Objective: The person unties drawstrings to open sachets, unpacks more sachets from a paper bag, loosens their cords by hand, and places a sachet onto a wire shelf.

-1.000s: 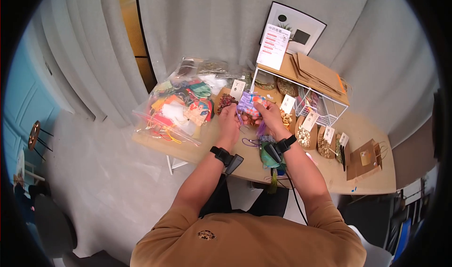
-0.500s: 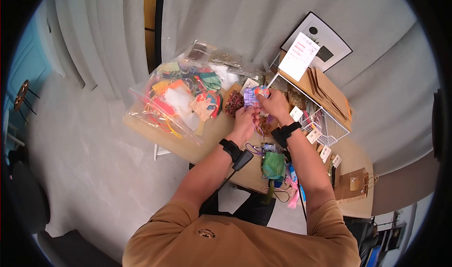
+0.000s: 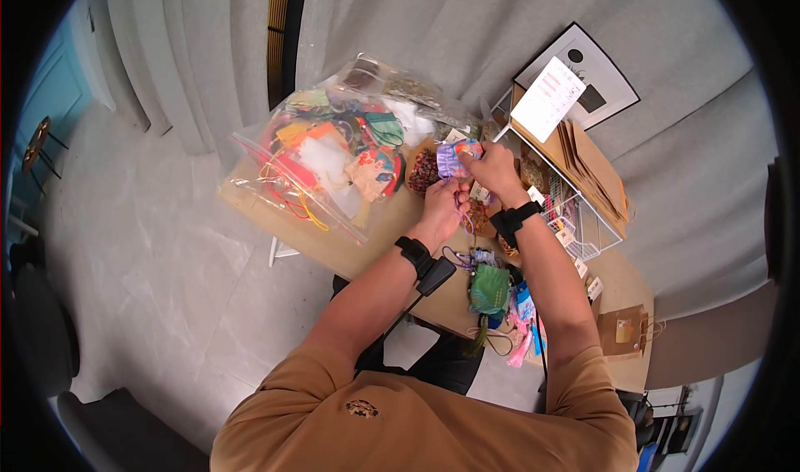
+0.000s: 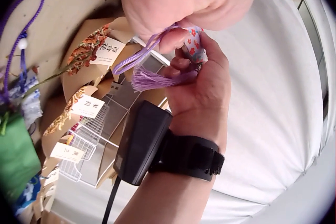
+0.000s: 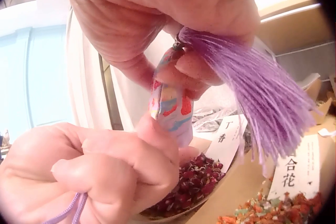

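Nearest the person, a green pouch [image 3: 489,289] lies on the table [image 3: 442,304], at 5 o'clock from the left hand [image 3: 442,209], a pink tassel [image 3: 520,347] beyond its 5 o'clock side. The patterned sachet [image 3: 452,159] is held up between the two hands: straight off at 12 o'clock from the left hand, at 9 o'clock from the right hand [image 3: 493,168]. Its long axis runs roughly from 9 to 3 o'clock, the lilac gathered part towards 9. The right hand is the nearer, its thumb and fingers pinching the sachet's tassel end, with a purple tassel [image 5: 257,87] spilling out beside them. The left hand has its fingers curled round a purple cord [image 5: 71,211], and a fingertip touches the sachet's lower end in the right wrist view. The left forearm comes in from 7 o'clock, the right from 5, palms turned towards each other.

Just beside the sachet, at 8 o'clock, sit dark red dried buds [image 3: 423,172] in a kraft bag. Farther off, a clear zip bag [image 3: 354,232] of coloured pouches lies at 9 o'clock, the white wire rack [image 3: 602,240] at 4, and a printed card [image 3: 548,99] before a framed picture [image 3: 612,97] at 2.
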Available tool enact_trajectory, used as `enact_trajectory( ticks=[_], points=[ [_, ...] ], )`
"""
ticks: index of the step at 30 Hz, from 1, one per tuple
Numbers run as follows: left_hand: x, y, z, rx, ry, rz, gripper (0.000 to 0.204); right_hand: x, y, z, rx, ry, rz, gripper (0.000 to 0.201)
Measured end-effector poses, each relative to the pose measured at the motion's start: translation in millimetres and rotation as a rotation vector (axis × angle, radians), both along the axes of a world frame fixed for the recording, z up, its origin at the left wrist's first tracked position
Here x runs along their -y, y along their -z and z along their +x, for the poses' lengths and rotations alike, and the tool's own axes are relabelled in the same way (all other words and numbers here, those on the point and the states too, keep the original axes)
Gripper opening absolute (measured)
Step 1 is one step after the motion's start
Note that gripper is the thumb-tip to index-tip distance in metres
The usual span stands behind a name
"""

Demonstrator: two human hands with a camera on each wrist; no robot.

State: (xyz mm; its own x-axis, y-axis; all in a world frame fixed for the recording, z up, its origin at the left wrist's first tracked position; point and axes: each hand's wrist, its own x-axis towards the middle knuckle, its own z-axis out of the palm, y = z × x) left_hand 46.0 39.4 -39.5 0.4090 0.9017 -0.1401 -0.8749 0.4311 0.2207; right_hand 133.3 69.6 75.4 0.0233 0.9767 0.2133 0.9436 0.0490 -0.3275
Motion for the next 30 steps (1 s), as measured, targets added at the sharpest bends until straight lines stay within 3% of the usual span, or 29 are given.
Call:
enact_trajectory(
  ticks=[11, 25, 30],
  points=[
    [1, -4, -1, 0.101, 0.058, -0.058, 0.012, 1, -15, -13, 0.129, -0.048, -0.024, 0.045],
    [-5, -3, -7, 0.137, 0.115, -0.05, 0.025, -10, -6, -30, 0.305, 0.04, -0.024, 0.043],
    [-7, -2, -11, 0.176, 0.135, -0.039, 0.028, -9, -8, -33, 0.267, 0.018, -0.026, 0.042]
  ],
)
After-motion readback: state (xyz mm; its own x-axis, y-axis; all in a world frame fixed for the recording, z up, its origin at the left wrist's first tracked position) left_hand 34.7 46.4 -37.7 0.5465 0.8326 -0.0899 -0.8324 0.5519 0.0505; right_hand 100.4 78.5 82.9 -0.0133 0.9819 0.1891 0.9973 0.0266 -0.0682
